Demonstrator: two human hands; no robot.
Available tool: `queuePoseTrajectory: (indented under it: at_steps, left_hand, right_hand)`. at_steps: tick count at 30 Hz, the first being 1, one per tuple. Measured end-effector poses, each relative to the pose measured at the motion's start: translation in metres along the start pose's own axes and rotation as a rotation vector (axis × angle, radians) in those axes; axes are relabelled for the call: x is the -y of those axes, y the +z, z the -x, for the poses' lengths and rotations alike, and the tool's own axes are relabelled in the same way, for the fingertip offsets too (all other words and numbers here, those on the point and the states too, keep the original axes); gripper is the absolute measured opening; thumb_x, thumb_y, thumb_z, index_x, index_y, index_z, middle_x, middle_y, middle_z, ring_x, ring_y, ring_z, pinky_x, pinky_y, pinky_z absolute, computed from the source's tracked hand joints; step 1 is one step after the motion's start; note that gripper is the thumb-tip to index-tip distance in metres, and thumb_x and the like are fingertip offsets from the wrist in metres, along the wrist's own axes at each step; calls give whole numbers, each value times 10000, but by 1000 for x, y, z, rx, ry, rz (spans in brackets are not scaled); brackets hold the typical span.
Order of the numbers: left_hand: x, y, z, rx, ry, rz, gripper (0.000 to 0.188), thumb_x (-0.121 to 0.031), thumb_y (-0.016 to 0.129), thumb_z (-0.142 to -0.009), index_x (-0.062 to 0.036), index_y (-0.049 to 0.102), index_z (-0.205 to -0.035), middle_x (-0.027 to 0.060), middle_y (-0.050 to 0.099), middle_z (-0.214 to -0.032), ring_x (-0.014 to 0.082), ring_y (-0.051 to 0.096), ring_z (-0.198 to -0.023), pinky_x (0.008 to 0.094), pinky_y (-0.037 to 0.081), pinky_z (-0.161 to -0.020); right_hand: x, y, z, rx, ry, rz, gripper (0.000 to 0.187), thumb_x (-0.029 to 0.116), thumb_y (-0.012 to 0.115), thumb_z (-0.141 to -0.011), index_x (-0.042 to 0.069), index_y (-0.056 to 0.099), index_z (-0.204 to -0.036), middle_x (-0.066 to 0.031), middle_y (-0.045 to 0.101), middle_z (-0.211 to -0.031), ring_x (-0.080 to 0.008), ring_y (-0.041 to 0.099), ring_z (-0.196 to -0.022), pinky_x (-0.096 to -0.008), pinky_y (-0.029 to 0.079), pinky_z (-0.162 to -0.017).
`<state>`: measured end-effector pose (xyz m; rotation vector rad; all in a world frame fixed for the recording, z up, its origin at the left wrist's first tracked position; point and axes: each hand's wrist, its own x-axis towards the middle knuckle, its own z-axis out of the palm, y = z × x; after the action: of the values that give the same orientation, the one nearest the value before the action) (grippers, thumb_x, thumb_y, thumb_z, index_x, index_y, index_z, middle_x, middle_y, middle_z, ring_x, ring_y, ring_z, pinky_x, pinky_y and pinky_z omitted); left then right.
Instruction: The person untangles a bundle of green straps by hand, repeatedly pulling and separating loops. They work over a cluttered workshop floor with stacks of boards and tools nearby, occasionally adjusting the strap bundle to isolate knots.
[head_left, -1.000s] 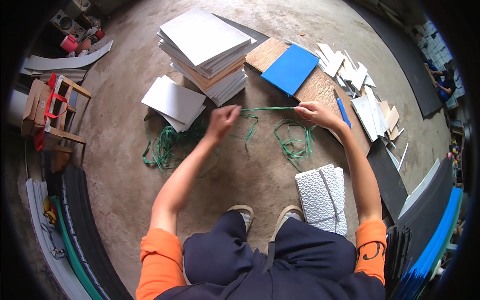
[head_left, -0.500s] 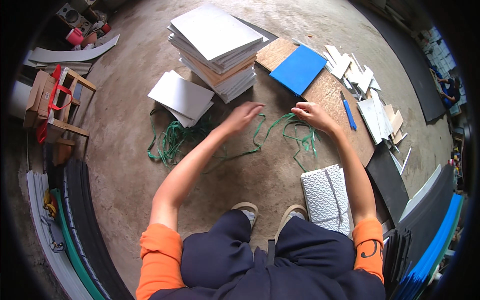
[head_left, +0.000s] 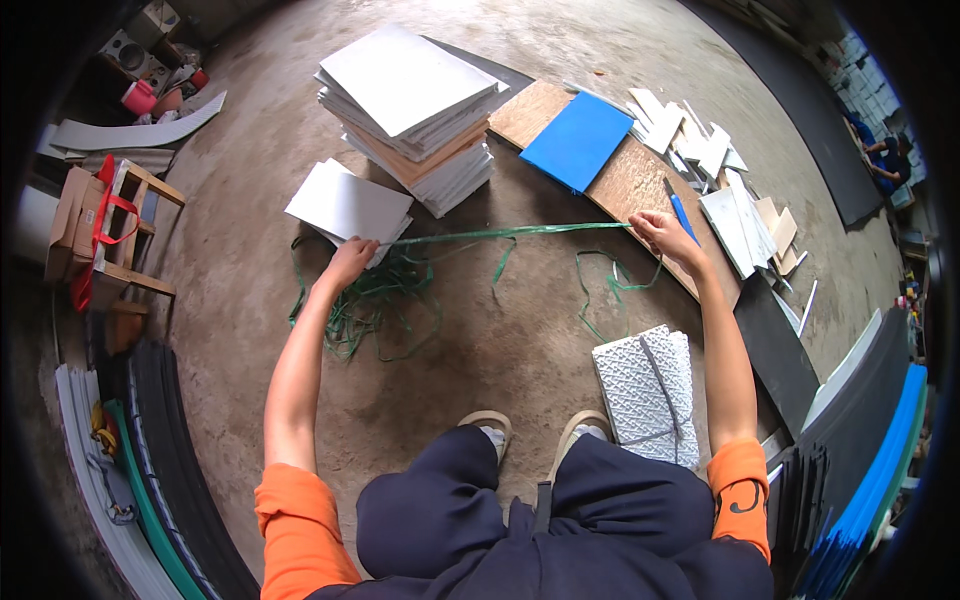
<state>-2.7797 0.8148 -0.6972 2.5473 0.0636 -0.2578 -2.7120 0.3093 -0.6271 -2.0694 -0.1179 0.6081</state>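
Green plastic twine (head_left: 515, 231) stretches nearly straight between my two hands, above the concrete floor. My left hand (head_left: 352, 262) is closed on one end of the stretch, beside a few white sheets (head_left: 348, 203). A tangled heap of the same twine lies below and around that hand. My right hand (head_left: 662, 238) pinches the other end near the edge of a brown board (head_left: 640, 190), and a loose tail loops down from it. On the board rest a blue sheet (head_left: 577, 141) and a blue-handled knife (head_left: 681, 212), its lower end partly behind my right hand.
A tall stack of white and brown sheets (head_left: 410, 80) stands ahead. White offcuts (head_left: 690, 135) lie scattered at the far right. Next to my right foot is a tied white textured bundle (head_left: 648, 395). A wooden stool (head_left: 145, 225) stands left; another person (head_left: 888, 160) is far right.
My hands have moved apart, the left one leftward and down, the right one to the right. The twine that hung slack is now drawn out between them.
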Motion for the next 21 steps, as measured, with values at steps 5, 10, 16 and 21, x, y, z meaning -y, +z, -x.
queuePoseTrajectory:
  at_steps: [5,10,16,21]
  left_hand:
    - [-93,26,-18,-94,420,49,387,-309,434,-883,9,519,-1088,198,514,-1091,338,487,-1022,350,383,-887]
    - [-203,57,-17,297,435,563,420,-361,335,-932,-55,478,-1184,110,556,-1069,177,500,-1040,292,356,-913]
    - [-177,56,-20,98,304,691,300,-285,443,-911,-26,593,-894,-74,397,-641,38,348,-589,208,308,-508]
    - [-53,5,-25,-361,8,519,356,-339,500,-859,-5,611,-916,32,557,-662,91,484,-627,253,399,-603]
  right_hand:
    - [7,35,-23,58,-247,287,321,319,482,-885,10,545,-821,-32,469,-633,-123,452,-615,-285,390,-577]
    - [52,69,-22,44,-396,248,313,288,472,-899,29,492,-724,35,418,-624,-65,394,-593,-235,345,-529]
    - [28,47,-19,106,-236,131,325,339,479,-888,34,555,-802,13,465,-650,-81,444,-633,-252,386,-568]
    - [15,1,-5,37,-96,65,302,352,465,-893,70,538,-814,51,425,-645,-52,402,-596,-219,352,-512]
